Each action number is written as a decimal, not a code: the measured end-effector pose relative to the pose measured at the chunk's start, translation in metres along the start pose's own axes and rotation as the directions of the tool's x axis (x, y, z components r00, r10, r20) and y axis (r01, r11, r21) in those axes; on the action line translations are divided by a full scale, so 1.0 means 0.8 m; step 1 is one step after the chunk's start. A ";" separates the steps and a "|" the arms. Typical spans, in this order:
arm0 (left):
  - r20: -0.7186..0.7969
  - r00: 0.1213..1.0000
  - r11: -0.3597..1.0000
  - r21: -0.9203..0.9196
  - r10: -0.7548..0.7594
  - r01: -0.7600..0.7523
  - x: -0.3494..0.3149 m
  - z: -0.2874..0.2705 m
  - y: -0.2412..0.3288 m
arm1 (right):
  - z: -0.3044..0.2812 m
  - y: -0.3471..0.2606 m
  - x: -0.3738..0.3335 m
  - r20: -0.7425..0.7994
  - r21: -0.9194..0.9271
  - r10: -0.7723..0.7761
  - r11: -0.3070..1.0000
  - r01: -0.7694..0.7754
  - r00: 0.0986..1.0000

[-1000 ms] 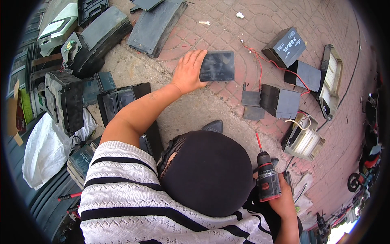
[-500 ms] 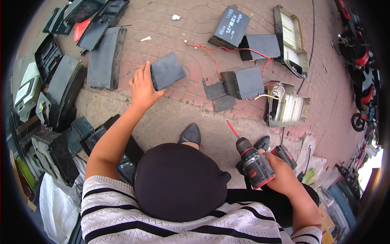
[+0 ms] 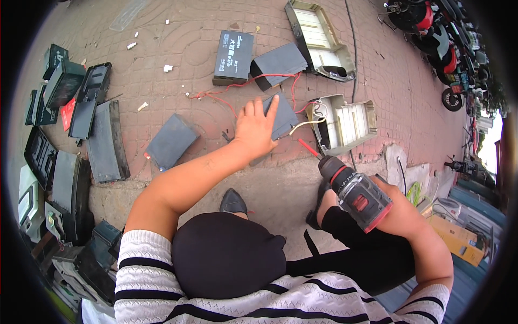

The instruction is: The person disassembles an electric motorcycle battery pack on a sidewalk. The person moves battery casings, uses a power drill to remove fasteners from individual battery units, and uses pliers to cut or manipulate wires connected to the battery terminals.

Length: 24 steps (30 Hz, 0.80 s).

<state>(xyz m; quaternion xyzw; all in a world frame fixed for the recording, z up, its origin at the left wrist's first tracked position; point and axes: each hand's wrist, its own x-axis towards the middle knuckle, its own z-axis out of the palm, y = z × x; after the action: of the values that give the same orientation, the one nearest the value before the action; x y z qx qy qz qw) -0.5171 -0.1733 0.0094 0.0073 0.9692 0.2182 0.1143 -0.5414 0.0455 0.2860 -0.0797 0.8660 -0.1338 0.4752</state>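
Note:
My left hand point(image 3: 252, 129) reaches over a dark grey box-shaped battery point(image 3: 281, 116), fingers stretched out and touching its left part; the hand hides much of that side. Red wires and a white wire run near this battery. In my right hand point(image 3: 402, 208) is a cordless drill point(image 3: 353, 191) with a red bit, pointing up and left toward the battery. Another grey battery point(image 3: 172, 141) lies apart, left of my left forearm. Beyond my left hand rest a tilted battery point(image 3: 280, 62) and a battery with white print point(image 3: 233, 56).
Two open pale casings with ribbed insides, one far point(image 3: 318, 32) and one nearer point(image 3: 345, 124), lie at the right. Dark casings and covers point(image 3: 105, 143) crowd the left. Motorcycles point(image 3: 437, 43) stand at the far right. A cardboard box point(image 3: 456, 237) is by my right arm.
My left hand has left the battery at the left and moved right onto the wired one. The view has shifted right. The drill stays in my right hand, its bit now nearer the batteries.

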 end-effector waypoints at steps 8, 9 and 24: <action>-0.019 0.997 0.987 -0.149 -0.070 0.067 0.020 -0.011 -0.031 | -0.038 0.060 0.040 -0.062 0.014 -0.139 0.990 0.140 0.988; -0.003 0.998 0.979 -0.194 -0.067 0.065 0.026 -0.017 -0.040 | -0.040 0.065 0.046 -0.054 0.007 -0.159 0.987 0.159 0.986; 0.165 0.846 0.657 -0.561 -0.508 0.504 0.027 -0.002 -0.036 | -0.042 -0.003 0.114 -0.048 0.115 -0.419 0.900 0.422 0.907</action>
<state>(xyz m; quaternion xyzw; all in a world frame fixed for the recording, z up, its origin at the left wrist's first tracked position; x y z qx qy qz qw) -0.5379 -0.1990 -0.0060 -0.2984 0.8175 0.4645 0.1640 -0.6185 0.0242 0.2305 -0.2338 0.8237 -0.2867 0.4297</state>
